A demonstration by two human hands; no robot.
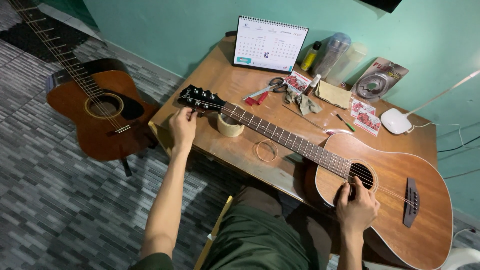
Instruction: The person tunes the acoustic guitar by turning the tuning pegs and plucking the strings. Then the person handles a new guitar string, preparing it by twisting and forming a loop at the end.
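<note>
**Tuning peg pinched, strings plucked**

Left hand (183,126) grip pinched on a tuning peg (194,114) at the headstock (200,98), left-centre of frame. Right hand (356,206) grip curled, fingertips on the strings (361,176) at the soundhole, holding nothing. Acoustic guitar (395,200) lies across the tabletop (220,75), neck propped on a tape roll (230,125). Best done with small peg turns, plucking one string cleanly. Second guitar (102,112) sits upper left.

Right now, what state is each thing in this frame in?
Guitar: flat on the table, neck propped on a tape roll.
Left hand: pinching a tuning peg at the headstock.
Right hand: on the strings by the sound hole.
Second guitar: lying on the floor.
Scissors: closed.
Calendar: standing upright.
Loose string: coiled.
</note>
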